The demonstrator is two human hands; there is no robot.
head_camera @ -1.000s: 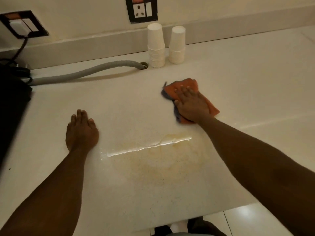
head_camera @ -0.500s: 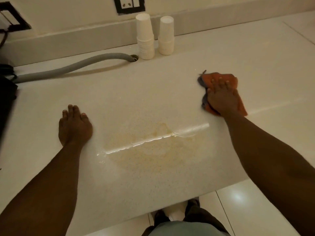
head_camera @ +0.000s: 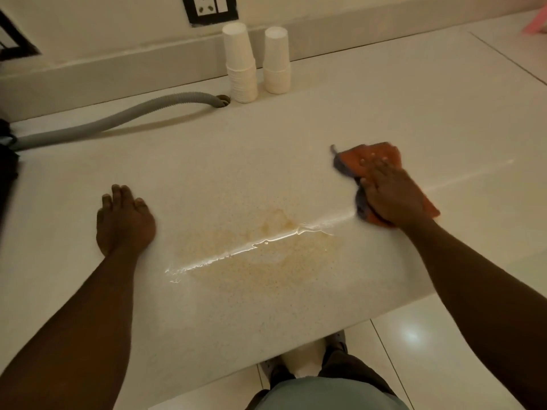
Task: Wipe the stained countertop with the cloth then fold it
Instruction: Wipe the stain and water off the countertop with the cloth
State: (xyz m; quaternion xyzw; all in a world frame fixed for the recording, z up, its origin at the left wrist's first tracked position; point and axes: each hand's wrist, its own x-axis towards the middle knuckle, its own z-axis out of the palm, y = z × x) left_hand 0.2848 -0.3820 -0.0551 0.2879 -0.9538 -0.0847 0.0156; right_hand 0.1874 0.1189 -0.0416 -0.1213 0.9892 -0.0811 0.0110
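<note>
On the tabletop (head_camera: pixel 384 113), right of the yellowish stain (head_camera: pixel 260 261), my right hand (head_camera: pixel 390 196) presses the orange cloth (head_camera: pixel 370 152) flat, fingers (head_camera: pixel 377 165) straight and close together. My left hand (head_camera: pixel 124 223) rests palm down left of the stain, fingers straight, on bare tabletop.

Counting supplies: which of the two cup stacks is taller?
The left stack, the one beside the hose end. Its top rises above the right stack, and it shows more nested rims.

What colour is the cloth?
Orange, with a grey-purple underside; the head view shows the cloth.
</note>
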